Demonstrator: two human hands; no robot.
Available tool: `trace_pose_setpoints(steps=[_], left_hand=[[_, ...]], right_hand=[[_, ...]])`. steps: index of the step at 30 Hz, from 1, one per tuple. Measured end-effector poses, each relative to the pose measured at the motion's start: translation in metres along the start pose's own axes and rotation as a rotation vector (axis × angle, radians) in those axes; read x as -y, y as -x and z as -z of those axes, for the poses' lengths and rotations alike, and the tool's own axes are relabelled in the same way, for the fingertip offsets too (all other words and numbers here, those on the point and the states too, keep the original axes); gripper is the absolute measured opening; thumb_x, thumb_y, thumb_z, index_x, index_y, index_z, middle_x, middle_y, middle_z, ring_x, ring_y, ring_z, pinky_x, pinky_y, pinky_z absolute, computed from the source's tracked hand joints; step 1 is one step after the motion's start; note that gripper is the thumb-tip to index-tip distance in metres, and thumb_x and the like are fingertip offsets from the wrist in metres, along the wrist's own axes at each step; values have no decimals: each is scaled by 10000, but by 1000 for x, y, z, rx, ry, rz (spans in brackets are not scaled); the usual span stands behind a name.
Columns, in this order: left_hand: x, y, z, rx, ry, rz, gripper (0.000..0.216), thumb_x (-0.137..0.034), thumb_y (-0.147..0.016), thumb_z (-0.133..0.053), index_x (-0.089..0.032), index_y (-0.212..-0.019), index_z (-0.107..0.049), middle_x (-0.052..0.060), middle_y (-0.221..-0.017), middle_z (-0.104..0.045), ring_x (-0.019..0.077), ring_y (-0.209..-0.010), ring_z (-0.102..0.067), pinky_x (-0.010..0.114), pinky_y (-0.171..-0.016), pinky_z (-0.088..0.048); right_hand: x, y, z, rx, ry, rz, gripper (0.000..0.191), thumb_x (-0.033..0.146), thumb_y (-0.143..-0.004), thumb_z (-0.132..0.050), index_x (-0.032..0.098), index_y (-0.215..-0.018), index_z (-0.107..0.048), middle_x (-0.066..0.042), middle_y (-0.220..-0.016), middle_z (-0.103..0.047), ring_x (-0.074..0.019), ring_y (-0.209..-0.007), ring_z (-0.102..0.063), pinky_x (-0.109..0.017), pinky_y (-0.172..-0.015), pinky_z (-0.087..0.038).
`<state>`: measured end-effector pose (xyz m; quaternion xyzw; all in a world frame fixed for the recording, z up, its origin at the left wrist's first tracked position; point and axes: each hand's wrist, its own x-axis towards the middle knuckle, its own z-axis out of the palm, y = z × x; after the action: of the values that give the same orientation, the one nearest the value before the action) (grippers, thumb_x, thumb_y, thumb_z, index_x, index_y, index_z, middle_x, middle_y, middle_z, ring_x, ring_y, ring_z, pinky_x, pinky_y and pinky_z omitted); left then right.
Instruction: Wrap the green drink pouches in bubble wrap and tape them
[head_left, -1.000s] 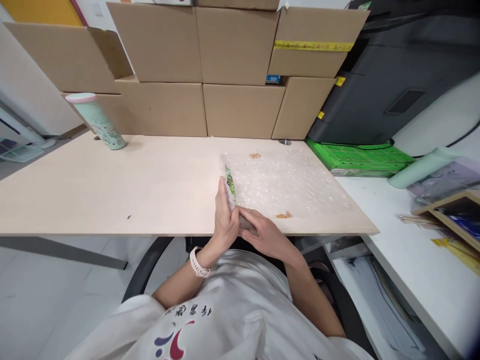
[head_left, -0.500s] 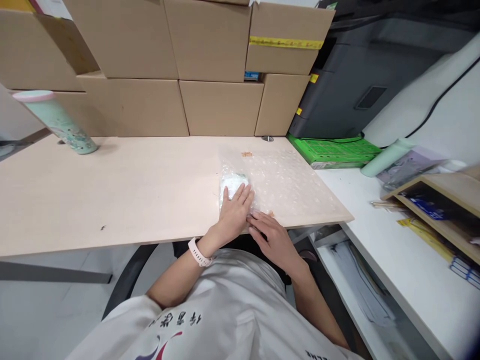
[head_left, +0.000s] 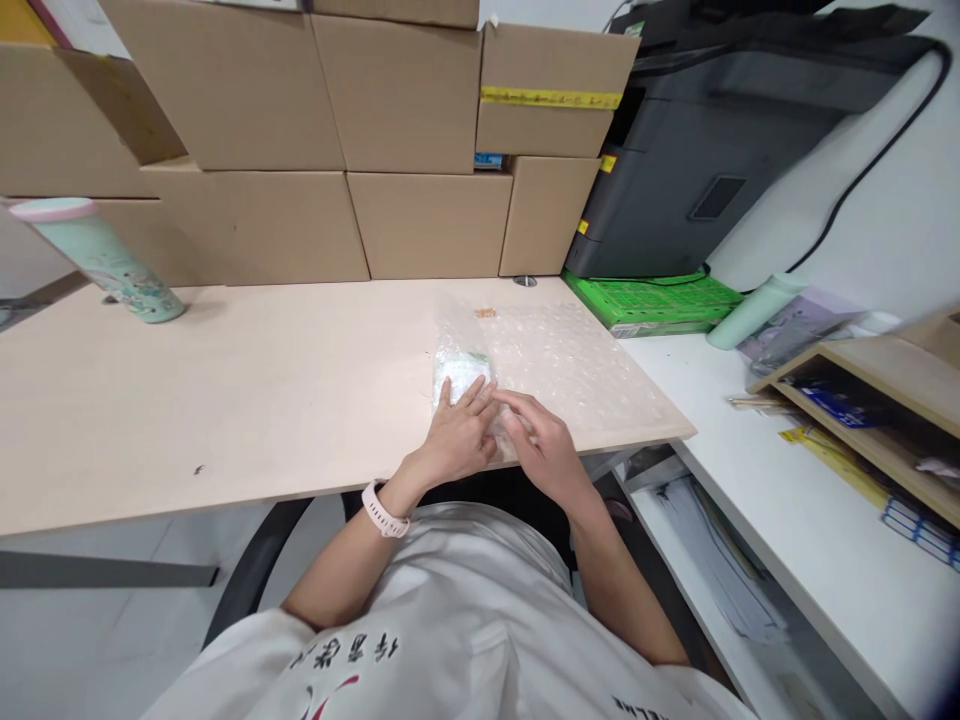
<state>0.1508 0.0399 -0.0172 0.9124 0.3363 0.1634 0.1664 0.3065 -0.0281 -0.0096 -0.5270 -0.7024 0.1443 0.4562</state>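
A sheet of bubble wrap [head_left: 577, 365] lies on the table near its front right edge. Under a flap at the sheet's left end sits a small flat white and green item [head_left: 465, 372]; its kind cannot be made out. My left hand [head_left: 459, 432] rests flat with fingers spread over the lower part of that item. Close beside it, my right hand [head_left: 541, 440] has bent fingers pressed together at the wrap's folded edge, the fingertips touching the left hand's fingers. What the right fingers pinch, apparently the film, is partly hidden.
Cardboard boxes [head_left: 285, 225] are stacked along the back. A mint tumbler [head_left: 112, 265] stands at the left. To the right are a dark grey printer [head_left: 675, 170], a green box [head_left: 652, 300] and a wooden organizer [head_left: 885, 390] on a white side desk [head_left: 780, 500].
My right hand has moved up along the wrap's edge, toward the left fingertips. My left hand has slid slightly down, showing more of the item. The whole view has shifted a little.
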Motion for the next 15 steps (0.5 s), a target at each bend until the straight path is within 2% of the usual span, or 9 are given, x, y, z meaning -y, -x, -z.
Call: trace_pose_setpoints(steps=[2,3,6,8,9,12,14,15], left_hand=[[2,7,-1,-65,151,36,515,-198,-836,-579,-215,-1351,-601,137,-1521,-518,326,-1530,-291,661,-1237,-64],[4,11,-2,-142,243,83,471,-228,-854,-574,-218,-1323,-620,133,-1508,-533,313,-1525,-309,629,-1246,-110],[11,26,-5,-495,528,326,464,-266,-849,-607,-196,-1307,-609,153,-1563,-450,301,-1517,-321,546,-1244,-224],[15,33,-2,-657,790,490,549,-257,-805,-663,-207,-1342,-554,157,-1570,-425,298,-1483,-378,513,-1222,-289],[15,35,1,-680,956,556,585,-250,-792,-677,-214,-1356,-528,158,-1540,-460,289,-1440,-441,494,-1200,-333],[9,41,15,-618,1399,685,621,-239,-766,-695,-174,-1354,-508,161,-1310,-644,258,-1215,-637,438,-1092,-462],[0,46,20,-626,1506,686,630,-239,-748,-712,-145,-1341,-522,137,-1187,-702,241,-1103,-686,412,-1046,-494],[-5,50,20,-653,1504,651,636,-249,-750,-721,-150,-1347,-526,124,-1190,-707,239,-1100,-687,403,-1040,-498]], right_hand=[[-6,-8,-10,84,16,14,395,347,-1044,-377,231,-1343,-608,-90,-1399,-636,-217,-1329,-573,-425,-1113,-478],[-9,-10,-14,113,42,7,416,354,-1046,-366,222,-1370,-590,-100,-1425,-617,-222,-1349,-558,-445,-1136,-456],[-17,-11,-23,136,116,-32,468,376,-1042,-368,170,-1422,-548,-143,-1449,-590,-251,-1356,-552,-480,-1137,-450],[-17,-10,-26,126,159,-41,456,380,-1036,-385,168,-1388,-584,-149,-1435,-602,-267,-1337,-568,-492,-1120,-461],[-15,-9,-27,124,181,-40,437,380,-1033,-396,178,-1352,-617,-145,-1430,-607,-274,-1326,-576,-499,-1112,-465],[-5,-9,-30,136,205,-35,391,378,-1027,-422,196,-1262,-676,-139,-1406,-628,-286,-1296,-596,-508,-1092,-471],[3,-9,-32,154,147,-20,378,370,-1026,-431,194,-1263,-668,-132,-1385,-645,-277,-1303,-590,-494,-1098,-464],[6,-9,-33,161,98,-11,370,369,-1024,-439,202,-1273,-657,-121,-1378,-651,-267,-1311,-584,-485,-1105,-460]])
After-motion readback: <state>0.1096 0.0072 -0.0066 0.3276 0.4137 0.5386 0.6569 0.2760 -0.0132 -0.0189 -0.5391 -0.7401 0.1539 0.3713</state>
